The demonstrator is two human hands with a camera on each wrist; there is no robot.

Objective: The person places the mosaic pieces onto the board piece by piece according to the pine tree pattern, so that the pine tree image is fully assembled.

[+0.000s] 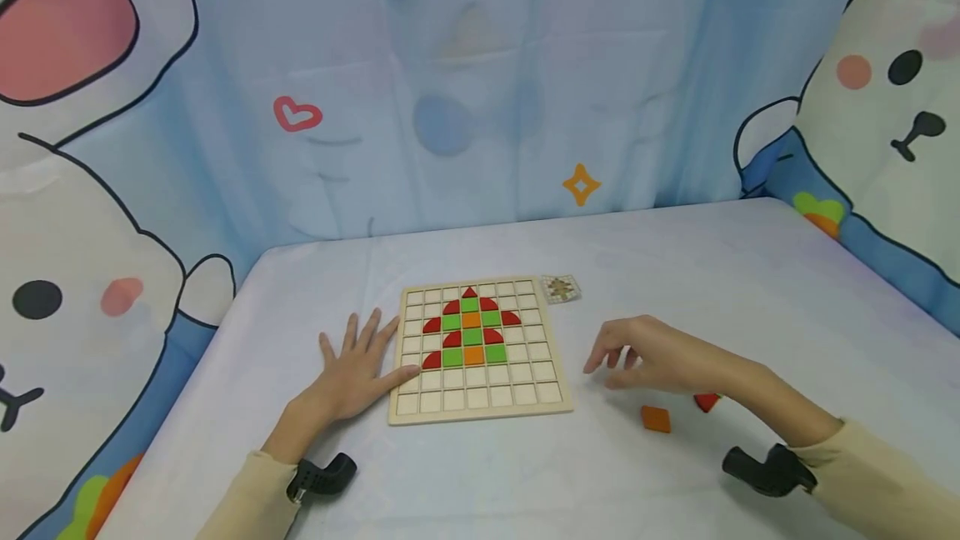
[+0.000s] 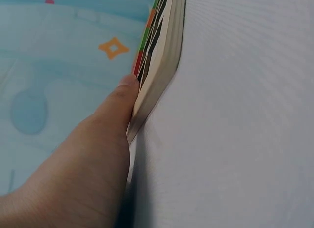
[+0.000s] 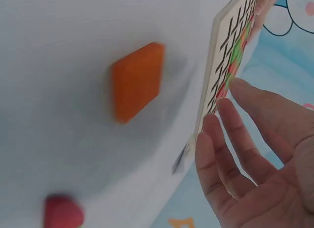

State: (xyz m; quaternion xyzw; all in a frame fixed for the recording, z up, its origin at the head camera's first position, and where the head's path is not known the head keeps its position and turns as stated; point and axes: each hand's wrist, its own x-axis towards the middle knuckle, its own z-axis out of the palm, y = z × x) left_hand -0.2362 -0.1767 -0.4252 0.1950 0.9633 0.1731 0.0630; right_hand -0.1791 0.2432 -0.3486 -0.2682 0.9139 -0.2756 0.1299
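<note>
A wooden grid board [image 1: 480, 397] lies on the table, with red quarter-round, green square and orange square tiles set in a tree-like pattern and a red triangle [image 1: 469, 292] at its top. My left hand [image 1: 352, 377] is spread flat at the board's left side, its thumb [image 2: 117, 102] over the frame edge. To the right of the board my right hand [image 1: 660, 354] hovers with loosely bent fingers and nothing between them. Below it lies a loose orange square tile [image 1: 656, 419]. A red piece [image 1: 707, 402] sits beside that tile, partly hidden by the right forearm.
A small patterned packet or card [image 1: 561, 288] lies at the board's far right corner. The table has a white cloth [image 1: 480, 482]. Behind it hangs a blue curtain [image 1: 480, 107] with cartoon prints. Dark wrist devices [image 1: 768, 471] are strapped to both wrists.
</note>
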